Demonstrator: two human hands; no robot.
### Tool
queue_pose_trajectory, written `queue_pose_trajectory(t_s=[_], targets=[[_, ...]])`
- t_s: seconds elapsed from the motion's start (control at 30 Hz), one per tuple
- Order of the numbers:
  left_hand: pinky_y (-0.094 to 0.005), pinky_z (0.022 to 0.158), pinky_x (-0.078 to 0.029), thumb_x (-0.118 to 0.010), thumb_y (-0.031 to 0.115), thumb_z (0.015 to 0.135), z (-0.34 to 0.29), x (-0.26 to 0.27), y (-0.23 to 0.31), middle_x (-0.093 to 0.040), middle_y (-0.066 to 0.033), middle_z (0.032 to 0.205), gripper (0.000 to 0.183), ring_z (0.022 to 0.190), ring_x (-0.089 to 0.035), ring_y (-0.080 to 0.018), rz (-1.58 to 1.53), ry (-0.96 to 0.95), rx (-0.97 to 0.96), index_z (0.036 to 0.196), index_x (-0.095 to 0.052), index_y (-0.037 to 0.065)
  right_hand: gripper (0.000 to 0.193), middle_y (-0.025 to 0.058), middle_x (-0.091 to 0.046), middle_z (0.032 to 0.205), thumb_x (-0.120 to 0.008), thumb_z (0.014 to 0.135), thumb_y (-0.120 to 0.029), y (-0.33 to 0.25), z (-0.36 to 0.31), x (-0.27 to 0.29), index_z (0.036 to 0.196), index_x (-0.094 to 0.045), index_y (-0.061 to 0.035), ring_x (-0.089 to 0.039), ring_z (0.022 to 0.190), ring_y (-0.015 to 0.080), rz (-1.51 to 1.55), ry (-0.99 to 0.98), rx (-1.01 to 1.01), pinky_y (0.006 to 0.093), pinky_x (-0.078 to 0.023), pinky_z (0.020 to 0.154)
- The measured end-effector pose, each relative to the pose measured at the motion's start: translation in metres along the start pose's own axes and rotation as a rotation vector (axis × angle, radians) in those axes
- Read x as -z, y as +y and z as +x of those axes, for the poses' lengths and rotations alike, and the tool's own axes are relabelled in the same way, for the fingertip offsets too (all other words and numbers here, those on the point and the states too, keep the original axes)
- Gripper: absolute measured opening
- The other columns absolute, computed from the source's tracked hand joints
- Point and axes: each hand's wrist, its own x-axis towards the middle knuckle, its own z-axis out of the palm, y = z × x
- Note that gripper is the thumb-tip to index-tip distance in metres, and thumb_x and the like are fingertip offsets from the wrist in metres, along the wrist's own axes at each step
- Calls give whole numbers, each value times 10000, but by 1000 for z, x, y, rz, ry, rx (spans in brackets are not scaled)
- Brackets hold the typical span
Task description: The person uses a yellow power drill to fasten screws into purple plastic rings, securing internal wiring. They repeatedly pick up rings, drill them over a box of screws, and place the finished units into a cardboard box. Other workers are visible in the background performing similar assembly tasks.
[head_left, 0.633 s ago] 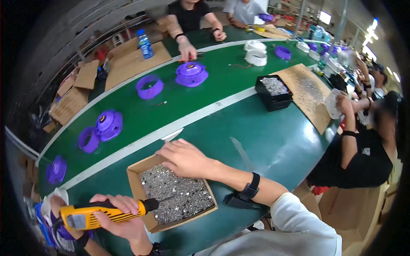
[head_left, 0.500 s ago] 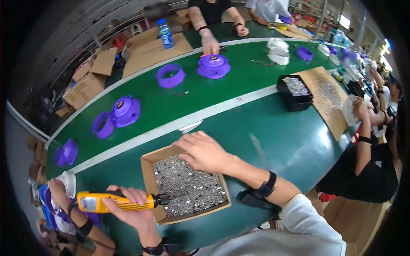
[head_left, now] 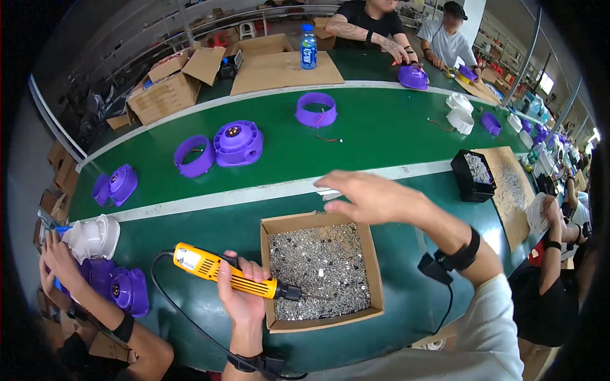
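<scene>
My left hand (head_left: 244, 289) is closed around a yellow corded electric screwdriver (head_left: 219, 270). The screwdriver's black nose and thin bit point right, over the small metal screws (head_left: 321, 270) heaped in an open cardboard box (head_left: 376, 273). My right hand (head_left: 365, 195) hovers past the box's far rim, fingers stretched out and thumb apart. Beneath its fingertips lies a small white piece (head_left: 329, 193) beside the pale strip (head_left: 254, 193) along the bench; whether the fingers touch it I cannot tell.
Purple rings (head_left: 316, 110) and a purple round housing (head_left: 238, 143) stand on the green belt ahead. A black bin of screws (head_left: 473, 176) sits to the right, by a cardboard sheet (head_left: 508, 190). Co-workers' hands (head_left: 60, 263) handle parts at the left; another person holds a purple housing (head_left: 413, 77) across the belt.
My right hand has moved from over the screws to beyond the box's far rim. The view has swung left. Across the belt, a person has drawn a purple housing toward themselves.
</scene>
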Motion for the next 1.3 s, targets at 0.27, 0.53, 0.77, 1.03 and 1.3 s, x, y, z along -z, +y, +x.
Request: queue_pose_trajectory(t_s=[0.27,0.53,0.77,1.03,1.3], targets=[[-262,508,-367,-490,365,918,-2,0,4,-409,14,609,257,512,-396,-102,70,79,-89,1053,-471,147,157,126,-676,821,-623,731,-182,-31,175,13,806,-679,-57,-657,796,288,-630,-122,118,421,-528,665],[-268,566,-363,-536,346,879,-9,-31,1,-425,-16,629,258,568,-397,-142,217,152,-37,917,-496,94,285,112,-674,951,-645,728,-206,-24,346,-130,965,-657,-49,-653,866,249,-396,359,122,384,-506,728],[-250,563,-400,-532,354,887,-12,-34,0,-453,-20,629,275,583,-436,-139,211,167,-28,826,-471,93,285,101,-671,965,-623,752,-206,-25,375,-174,982,-672,-45,-637,910,218,-239,89,-208,376,-494,751],[-296,568,-395,-486,364,900,-9,-27,3,-430,-18,638,277,571,-423,-159,265,80,-58,837,-452,96,133,124,-645,872,-571,742,-137,-27,304,-115,767,-689,-78,-637,834,266,-351,470,136,397,-477,716],[-288,549,-388,-537,393,876,-13,-34,-10,-443,-18,617,293,538,-423,-148,212,79,-268,804,-473,116,151,156,-566,858,-621,768,-185,-13,61,8,812,-627,-40,-581,797,344,44,531,192,451,-460,688]])
